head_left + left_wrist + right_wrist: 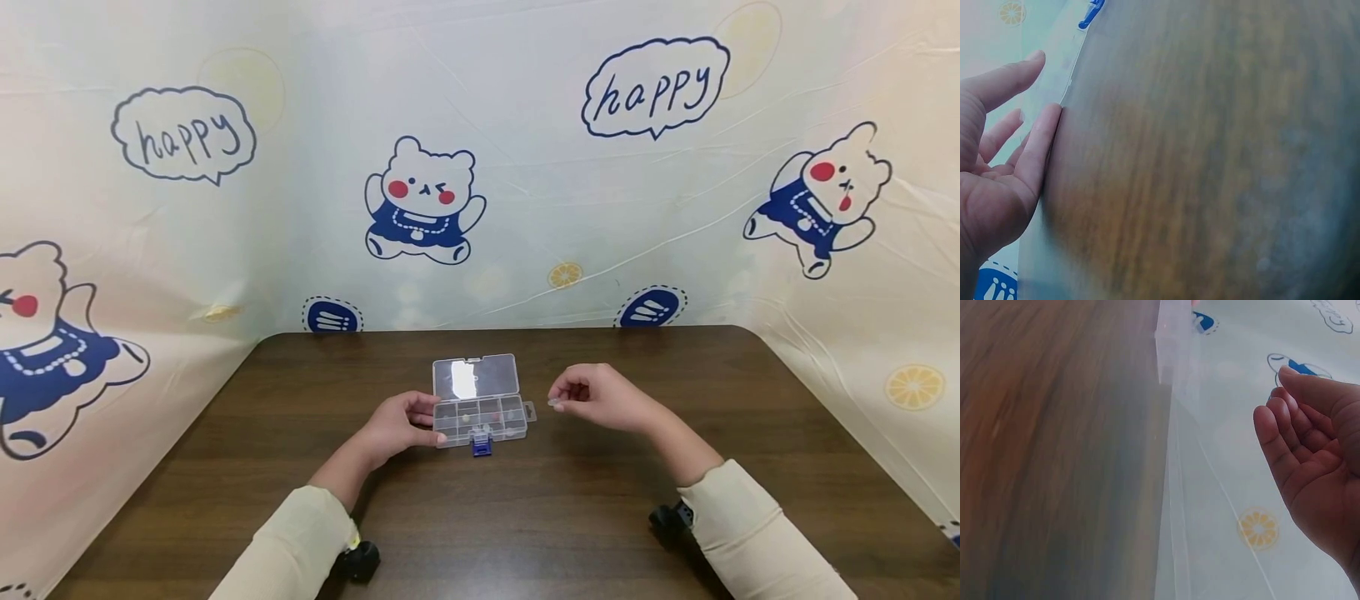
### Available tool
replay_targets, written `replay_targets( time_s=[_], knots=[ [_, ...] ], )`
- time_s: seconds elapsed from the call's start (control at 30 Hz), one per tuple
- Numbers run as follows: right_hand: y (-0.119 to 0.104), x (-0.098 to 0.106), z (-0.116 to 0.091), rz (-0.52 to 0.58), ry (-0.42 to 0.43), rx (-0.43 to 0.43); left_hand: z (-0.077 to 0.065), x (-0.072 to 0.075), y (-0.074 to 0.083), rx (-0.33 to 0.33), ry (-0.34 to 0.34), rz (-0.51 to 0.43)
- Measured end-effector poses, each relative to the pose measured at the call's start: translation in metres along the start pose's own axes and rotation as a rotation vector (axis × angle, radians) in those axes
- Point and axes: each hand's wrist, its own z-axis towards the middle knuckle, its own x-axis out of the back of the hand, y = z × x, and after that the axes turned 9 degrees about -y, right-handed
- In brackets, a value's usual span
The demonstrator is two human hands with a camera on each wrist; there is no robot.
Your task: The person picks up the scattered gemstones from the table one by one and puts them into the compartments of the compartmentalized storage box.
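A clear plastic compartment box (pixel 480 421) lies on the table with its lid (pixel 476 377) raised at the back. A blue clasp (pixel 482 446) hangs at its front, and a few tiny pieces show inside, too small to identify. My left hand (pixel 401 423) holds the box's left end, thumb at the front corner and index finger near the hinge. To the right of the box and apart from it, my right hand (pixel 603 397) pinches a small, clear, flattish piece (pixel 553 402) between thumb and fingertips. Its kind cannot be made out.
The dark wooden table (pixel 510 517) has a back edge just behind the box. A printed cloth (pixel 525 208) with bears and the word "happy" hangs around the back and sides. A clear hanging tab (pixel 530 412) sticks out from the box's right end.
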Motion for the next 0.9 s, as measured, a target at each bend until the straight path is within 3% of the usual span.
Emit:
replay_targets(
  time_s=[0.9],
  knots=[
    [-0.022, -0.022, 0.038, 0.071, 0.001, 0.031, 0.0, 0.0, -0.004, 0.017, -0.013, -0.049]
  ],
)
